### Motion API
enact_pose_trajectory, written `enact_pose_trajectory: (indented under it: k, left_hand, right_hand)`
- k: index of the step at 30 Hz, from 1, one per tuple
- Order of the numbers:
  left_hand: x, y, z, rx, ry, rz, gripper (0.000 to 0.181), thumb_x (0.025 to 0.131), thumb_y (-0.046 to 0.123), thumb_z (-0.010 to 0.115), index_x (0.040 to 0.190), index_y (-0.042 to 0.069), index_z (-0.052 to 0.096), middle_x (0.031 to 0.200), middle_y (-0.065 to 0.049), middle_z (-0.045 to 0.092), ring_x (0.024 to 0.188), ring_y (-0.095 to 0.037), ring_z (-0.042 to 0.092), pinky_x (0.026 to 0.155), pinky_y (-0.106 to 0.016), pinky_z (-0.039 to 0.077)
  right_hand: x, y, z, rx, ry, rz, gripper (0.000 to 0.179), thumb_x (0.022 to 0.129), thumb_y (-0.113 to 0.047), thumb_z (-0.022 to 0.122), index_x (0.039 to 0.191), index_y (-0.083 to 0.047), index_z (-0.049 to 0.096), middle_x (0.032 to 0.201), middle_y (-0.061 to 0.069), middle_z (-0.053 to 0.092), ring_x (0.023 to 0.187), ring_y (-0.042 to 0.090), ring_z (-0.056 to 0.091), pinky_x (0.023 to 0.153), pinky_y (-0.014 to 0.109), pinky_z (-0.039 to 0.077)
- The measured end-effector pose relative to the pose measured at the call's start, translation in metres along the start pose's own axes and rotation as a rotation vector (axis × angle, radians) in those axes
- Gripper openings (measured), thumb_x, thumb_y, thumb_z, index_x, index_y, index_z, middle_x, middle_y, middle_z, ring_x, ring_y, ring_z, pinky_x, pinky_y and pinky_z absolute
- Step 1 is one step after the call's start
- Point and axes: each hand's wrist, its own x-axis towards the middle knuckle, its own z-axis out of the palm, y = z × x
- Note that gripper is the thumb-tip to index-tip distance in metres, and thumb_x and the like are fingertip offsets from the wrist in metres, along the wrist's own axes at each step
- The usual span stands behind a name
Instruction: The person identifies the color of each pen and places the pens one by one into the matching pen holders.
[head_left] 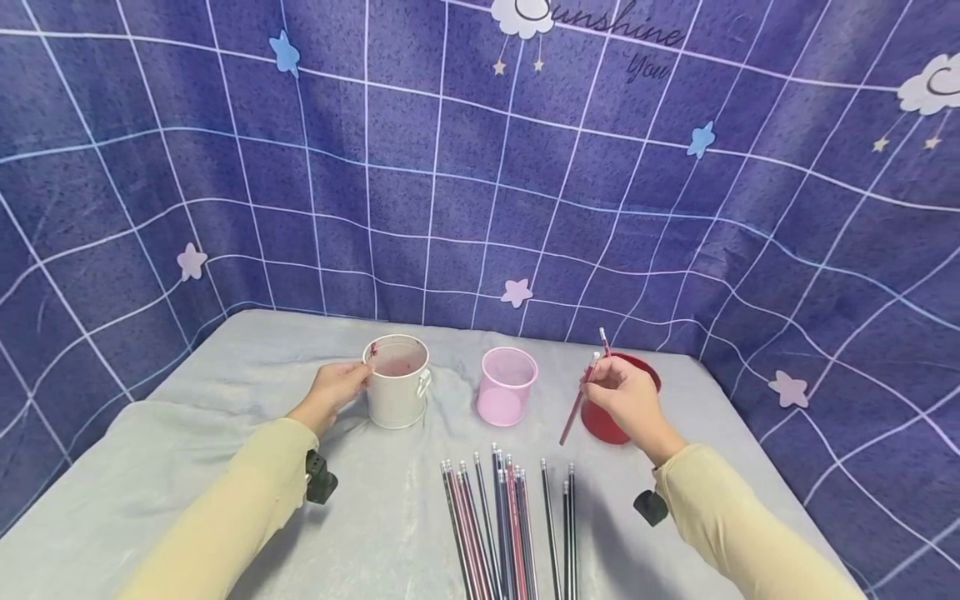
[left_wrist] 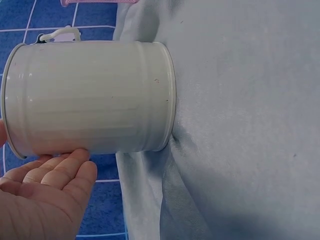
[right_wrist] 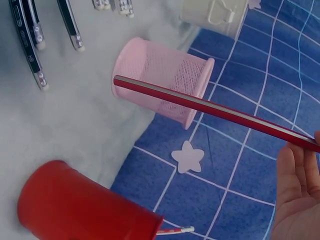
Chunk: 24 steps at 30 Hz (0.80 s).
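Observation:
My left hand holds the white metal bucket at its left side, with the thumb by the rim. In the left wrist view, the fingers lie along the wall of that bucket. My right hand pinches a red pencil near its eraser end, the other end slanting downward. Behind that hand stands a red cup, partly hidden by it, with another pencil poking up from inside. Between the bucket and the red cup is a pink mesh cup.
Many dark and red pencils lie in loose bunches at the front middle, eraser ends pointing away from me. A grey cloth covers the surface. At the back and sides hangs a blue grid-patterned curtain.

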Motion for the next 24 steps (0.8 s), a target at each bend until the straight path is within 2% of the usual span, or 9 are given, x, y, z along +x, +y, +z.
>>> enact_pose_trajectory:
  k: [5,8,11,18,21,24]
  left_hand:
    - [0.000,0.000,0.000,-0.015,-0.001,-0.009,0.028,0.096,0.022,0.051,0.089,0.001,0.067,0.112,-0.017,0.067,0.120,-0.036,0.053,0.104,-0.046,0.043]
    - [0.000,0.000,-0.001,-0.011,0.007,0.001,0.025,0.095,0.021,0.052,0.083,0.005,0.067,0.100,-0.010,0.071,0.113,-0.031,0.057,0.102,-0.045,0.045]
    - [-0.001,0.001,-0.002,-0.008,0.015,0.004,0.025,0.095,0.021,0.052,0.083,0.004,0.067,0.096,-0.007,0.071,0.109,-0.029,0.057,0.101,-0.045,0.046]
    - [-0.002,0.002,-0.002,0.001,0.006,0.003,0.034,0.096,0.022,0.051,0.104,-0.007,0.066,0.114,-0.020,0.066,0.120,-0.037,0.053,0.104,-0.047,0.042]
    - [-0.003,0.002,-0.001,0.000,-0.005,-0.002,0.040,0.097,0.022,0.050,0.115,-0.012,0.061,0.119,-0.022,0.062,0.123,-0.038,0.050,0.105,-0.047,0.042]
    - [-0.002,0.001,0.000,-0.005,-0.012,-0.005,0.041,0.097,0.022,0.049,0.119,-0.013,0.058,0.121,-0.023,0.060,0.124,-0.038,0.049,0.105,-0.047,0.041]
  right_hand:
    - [0.001,-0.004,-0.005,0.015,0.025,-0.023,0.009,0.077,0.017,0.060,0.085,0.013,0.058,0.078,0.011,0.067,0.069,0.000,0.061,0.070,0.014,0.053]
    - [0.001,-0.007,-0.009,-0.004,0.032,-0.022,0.009,0.078,0.015,0.062,0.085,0.012,0.058,0.079,0.012,0.067,0.071,0.000,0.061,0.070,0.013,0.053]
    - [0.003,-0.009,-0.014,-0.055,0.044,-0.007,0.010,0.079,0.011,0.064,0.087,0.009,0.058,0.079,0.010,0.067,0.071,-0.002,0.060,0.070,0.012,0.051]
    - [0.007,-0.011,-0.026,-0.115,0.086,0.001,0.010,0.080,0.009,0.064,0.088,0.007,0.058,0.076,0.001,0.062,0.069,-0.002,0.056,0.065,0.011,0.049]
    - [0.009,-0.012,-0.031,-0.129,0.091,-0.031,0.010,0.080,0.010,0.063,0.088,0.009,0.058,0.077,0.003,0.061,0.068,-0.002,0.056,0.064,0.011,0.049]
    - [0.014,-0.013,-0.038,-0.181,0.113,-0.065,0.009,0.079,0.010,0.063,0.086,0.008,0.059,0.077,0.008,0.063,0.067,-0.004,0.055,0.062,0.009,0.048]
